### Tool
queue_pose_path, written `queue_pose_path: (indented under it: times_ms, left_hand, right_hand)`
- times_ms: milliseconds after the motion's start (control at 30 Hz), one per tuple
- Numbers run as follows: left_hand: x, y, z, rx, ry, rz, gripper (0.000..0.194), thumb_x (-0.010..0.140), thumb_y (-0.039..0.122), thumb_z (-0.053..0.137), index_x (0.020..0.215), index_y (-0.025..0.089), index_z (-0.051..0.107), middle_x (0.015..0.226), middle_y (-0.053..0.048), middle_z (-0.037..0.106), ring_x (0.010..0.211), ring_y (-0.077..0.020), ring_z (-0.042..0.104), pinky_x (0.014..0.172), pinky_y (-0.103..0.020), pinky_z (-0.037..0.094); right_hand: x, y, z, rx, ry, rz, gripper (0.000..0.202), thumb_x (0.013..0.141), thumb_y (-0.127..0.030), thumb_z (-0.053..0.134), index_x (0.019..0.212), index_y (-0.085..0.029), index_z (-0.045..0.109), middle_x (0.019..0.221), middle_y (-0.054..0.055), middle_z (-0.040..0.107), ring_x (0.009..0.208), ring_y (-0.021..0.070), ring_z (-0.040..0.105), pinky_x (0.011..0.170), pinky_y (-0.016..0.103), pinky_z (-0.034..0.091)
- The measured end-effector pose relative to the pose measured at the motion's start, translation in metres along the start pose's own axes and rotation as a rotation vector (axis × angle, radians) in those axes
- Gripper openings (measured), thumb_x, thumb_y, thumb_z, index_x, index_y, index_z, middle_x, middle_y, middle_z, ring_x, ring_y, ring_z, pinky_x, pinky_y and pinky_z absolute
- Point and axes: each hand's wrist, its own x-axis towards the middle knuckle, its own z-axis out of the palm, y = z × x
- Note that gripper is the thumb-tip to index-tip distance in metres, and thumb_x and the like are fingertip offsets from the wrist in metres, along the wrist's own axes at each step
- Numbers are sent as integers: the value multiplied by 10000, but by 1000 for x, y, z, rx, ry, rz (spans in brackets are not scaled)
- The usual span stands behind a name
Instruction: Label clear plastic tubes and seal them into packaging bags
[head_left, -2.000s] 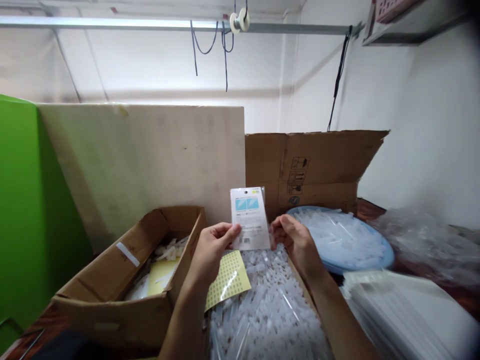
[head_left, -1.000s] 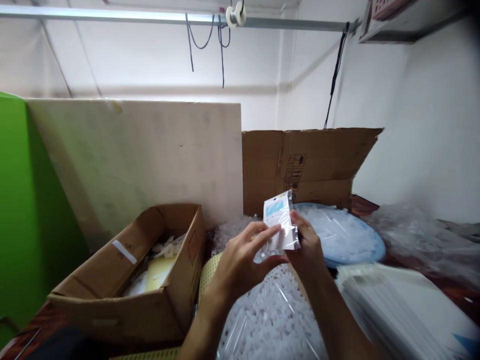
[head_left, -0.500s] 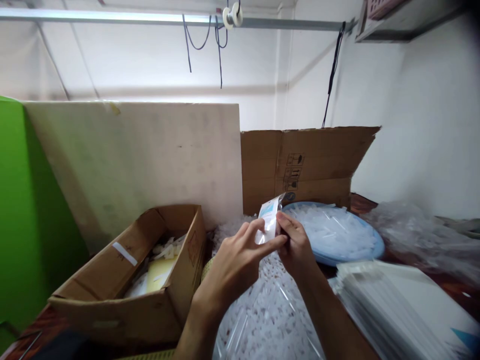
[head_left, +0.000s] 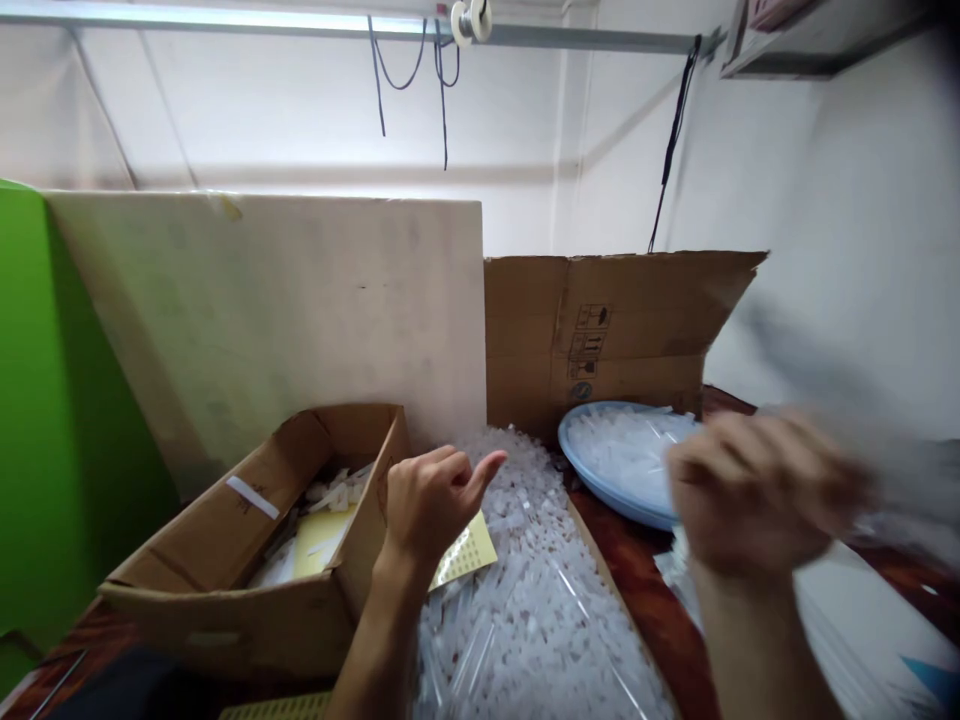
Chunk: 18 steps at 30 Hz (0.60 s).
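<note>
Yellow sheet [head_left: 469,552], printed with rows of small dark marks, shows beside your left wrist, over the heap of small translucent pieces [head_left: 540,610]. Your left hand [head_left: 427,500] has its fingers curled and thumb stuck out; I can't tell whether it grips the sheet. Your right hand [head_left: 765,490] blurs above the white stack [head_left: 862,610], partly covering the blue tray [head_left: 600,492]; its fingers bend downward, their contents unclear. Left of you stands an open cardboard box [head_left: 240,625].

the left hand [head_left: 427,498], thumb out, is by a yellow sheet [head_left: 469,552], beside the cardboard box [head_left: 232,635]; the right hand [head_left: 765,490] (blurred) is above a white stack [head_left: 870,625], near the blue basin [head_left: 600,490].
</note>
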Motion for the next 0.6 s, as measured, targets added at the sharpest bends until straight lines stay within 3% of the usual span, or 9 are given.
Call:
queue_pose_path:
  times_ms: [100,267,433,533,600]
  left_hand:
    - [1,-1,-3,-65,-10,-57,650,1013,497,493,459,165,414,469,28,387,423,-77,327,512,-291,177]
    - [1,4,2,-78,-25,-34,624,1009,463,507,473,158,409,470,34,357,425,-76,282,523,-291,144]
    - [2,7,4,-58,-62,-55,628,1024,457,479,474,157,425,463,23,397,432,-83,290,536,-295,144]
    - [4,9,6,-41,-185,-111,623,1030,472,460,490,163,481,487,4,490,443,-96,343,547,-300,162]
    - [2,11,11,-62,-373,-128,568,1025,464,475,547,172,572,553,-20,591,481,-119,445,551,-294,201]
  right_hand:
    - [0,-6,-11,-119,14,-33,390,832,-594,707,862,-205,707,642,8,679,605,175,653,526,261,502]
    - [8,-8,-29,-383,55,-107,419,842,-613,682,885,-198,724,681,28,697,665,200,665,599,293,526]
    - [26,-11,-58,-624,68,-189,437,880,-616,622,901,-195,735,732,49,710,735,227,664,692,329,531]
    - [36,-1,-79,-1030,73,-120,403,969,-519,506,943,-193,741,877,102,744,883,268,675,830,377,516]
    - [40,14,-94,-1507,105,103,388,1004,-401,425,1044,-183,744,1090,166,735,1077,328,645,950,458,472]
